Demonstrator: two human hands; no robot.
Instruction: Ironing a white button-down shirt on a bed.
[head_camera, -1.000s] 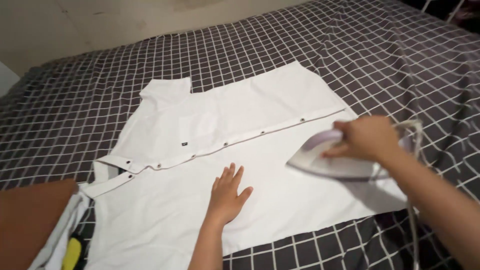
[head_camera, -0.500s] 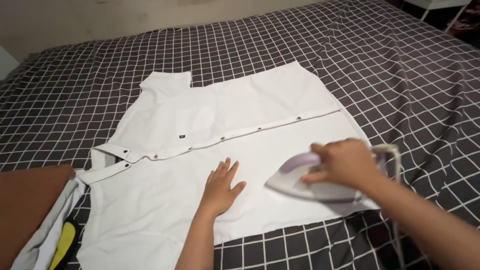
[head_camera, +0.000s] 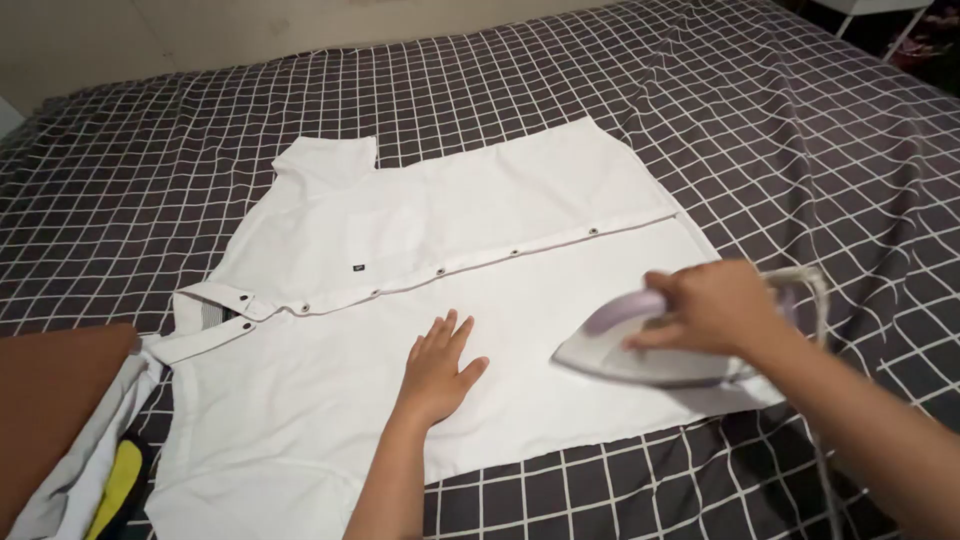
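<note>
The white short-sleeved button-up cotton shirt (head_camera: 400, 330) is lying spread flat on the dark grey bedspread with the white grid pattern (head_camera: 700, 110), collar toward the bed's left edge, hem toward the right, w/ the button placket running diagonally across the middle. The right hand (head_camera: 715, 305) is gripping the handle of the white-and-lilac plastic steam iron (head_camera: 640, 350), fingers curled tight around it, and compared w/ a sec ago the iron is sliding leftward from the hem corner into the lower front panel, nose pointing at the left hand. Its pale cord (head_camera: 815, 310) is trailing off toward the near right corner of the bed. The left hand (head_camera: 440, 370) is pressing flat on the fabric, fingers spread, gripping nothing; it's sitting in roughly the same spot as before, just below the placket. So the pass is prob. working across the lower panel, gap btwn iron & palm closing. At the near left edge a brown flat surface (head_camera: 55, 400) & some bunched white-and-yellow cloth (head_camera: 100, 480) are sitting beside the collar.
</note>
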